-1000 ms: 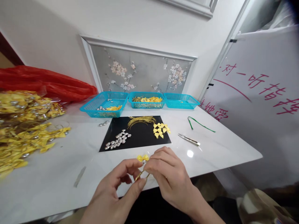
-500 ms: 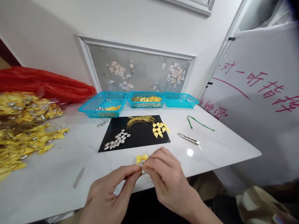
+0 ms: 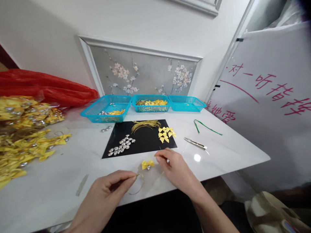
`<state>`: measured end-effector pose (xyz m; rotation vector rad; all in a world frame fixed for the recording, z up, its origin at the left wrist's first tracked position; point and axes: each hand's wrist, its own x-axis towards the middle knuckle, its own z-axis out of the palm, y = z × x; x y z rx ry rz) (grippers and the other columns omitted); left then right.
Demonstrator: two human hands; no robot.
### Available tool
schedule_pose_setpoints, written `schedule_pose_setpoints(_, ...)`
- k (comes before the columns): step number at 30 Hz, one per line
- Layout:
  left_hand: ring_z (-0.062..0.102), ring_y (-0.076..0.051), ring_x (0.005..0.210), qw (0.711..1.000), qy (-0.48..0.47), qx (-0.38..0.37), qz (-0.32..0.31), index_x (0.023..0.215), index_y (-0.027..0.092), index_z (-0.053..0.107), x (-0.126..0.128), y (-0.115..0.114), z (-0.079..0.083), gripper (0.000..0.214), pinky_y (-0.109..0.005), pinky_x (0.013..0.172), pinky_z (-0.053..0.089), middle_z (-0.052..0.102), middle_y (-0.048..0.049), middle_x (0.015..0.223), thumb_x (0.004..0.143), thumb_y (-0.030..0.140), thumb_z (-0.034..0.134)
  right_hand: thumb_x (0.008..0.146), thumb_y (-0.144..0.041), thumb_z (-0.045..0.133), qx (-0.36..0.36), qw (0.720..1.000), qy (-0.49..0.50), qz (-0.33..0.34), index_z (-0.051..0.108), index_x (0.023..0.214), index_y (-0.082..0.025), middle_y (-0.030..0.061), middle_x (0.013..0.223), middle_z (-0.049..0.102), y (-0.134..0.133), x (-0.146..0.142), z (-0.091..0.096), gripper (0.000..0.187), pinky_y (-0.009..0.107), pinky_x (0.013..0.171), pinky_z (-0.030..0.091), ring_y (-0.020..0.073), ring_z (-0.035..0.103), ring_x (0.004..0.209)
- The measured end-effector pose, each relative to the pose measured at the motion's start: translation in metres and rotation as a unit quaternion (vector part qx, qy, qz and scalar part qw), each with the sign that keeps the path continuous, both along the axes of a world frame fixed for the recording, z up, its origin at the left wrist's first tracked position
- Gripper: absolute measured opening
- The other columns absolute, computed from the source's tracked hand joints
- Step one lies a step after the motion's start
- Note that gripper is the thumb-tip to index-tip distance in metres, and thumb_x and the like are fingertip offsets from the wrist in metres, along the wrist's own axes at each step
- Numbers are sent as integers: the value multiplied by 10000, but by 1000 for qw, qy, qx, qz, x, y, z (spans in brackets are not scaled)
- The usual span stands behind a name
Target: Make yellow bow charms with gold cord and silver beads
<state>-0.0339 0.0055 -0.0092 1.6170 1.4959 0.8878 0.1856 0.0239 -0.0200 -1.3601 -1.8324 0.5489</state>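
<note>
Far left of the black mat (image 3: 148, 141): a heap of yellow bows with beads (image 3: 36, 151), a red bag (image 3: 48, 86) behind. Closer to the mat's left rear corner, a few stray silver beads (image 3: 106, 128) lie on the white table (image 3: 55, 181); a blue basket (image 3: 88, 113) stands behind them.

Left hand (image 3: 107, 191), in front of the mat's left part: thumb and forefinger pinched on a thin gold cord (image 3: 142, 183), which curves down in a loop. On the mat's left side, loose silver beads (image 3: 123, 144); along its rear edge, gold cords (image 3: 145, 124).

Just in front of the mat, on the table, I note one yellow bow (image 3: 147, 164) with a silver bead beneath, lying between the hands. Right hand (image 3: 177, 168), at the mat's front edge: fingertips drawn together; cannot tell whether they grip anything. Small yellow bows (image 3: 164, 134) on the mat's right side.

Right of the mat: snips (image 3: 196, 143), then a green ribbon (image 3: 206, 127).
</note>
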Motion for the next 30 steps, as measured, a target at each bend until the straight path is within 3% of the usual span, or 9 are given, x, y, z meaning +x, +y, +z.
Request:
schedule_pose_setpoints(3, 676, -269, 877, 999, -6, 23, -42, 713, 272, 818, 7, 9, 1, 215, -284, 694, 530, 758, -63, 979, 753, 465, 731, 926, -112, 536, -26, 998, -49, -11, 717, 899, -178, 50, 850, 675, 7, -11, -3, 195, 287, 688, 480, 179, 657, 768)
schedule_pose_setpoints(8, 673, -293, 988, 999, -25, 10, -44, 716, 258, 821, 10, 24, -2, 214, -324, 776, 566, 723, -98, 1100, 755, 443, 721, 860, -103, 628, -51, 991, -113, -39, 709, 867, -185, 49, 848, 668, 15, -23, -10, 116, 281, 607, 411, 187, 647, 723)
schedule_pose_setpoints(14, 624, -358, 1159, 996, -13, -21, -82, 710, 262, 826, 18, 28, 7, 203, -392, 854, 558, 729, -120, 1203, 750, 424, 710, 847, -52, 607, -22, 991, -132, -31, 672, 831, -190, 20, 825, 645, 13, -25, -16, 154, 268, 585, 382, 167, 623, 706)
schedule_pose_setpoints(23, 658, -234, 793, 987, -5, -17, -161, 662, 260, 778, 19, 19, 26, 228, -293, 699, 515, 728, -45, 848, 820, 362, 649, 915, -37, 535, 56, 990, -125, 28, 620, 885, -189, 30, 866, 612, -17, -22, 14, 177, 286, 646, 423, 169, 590, 739)
schedule_pose_setpoints(30, 651, -206, 787, 990, -3, -6, -141, 697, 305, 761, 12, -3, 35, 217, -269, 686, 479, 709, -15, 868, 838, 430, 652, 939, -91, 537, 56, 995, 42, 72, 621, 852, -195, 8, 849, 602, -33, -16, 37, 160, 263, 661, 490, 133, 584, 725)
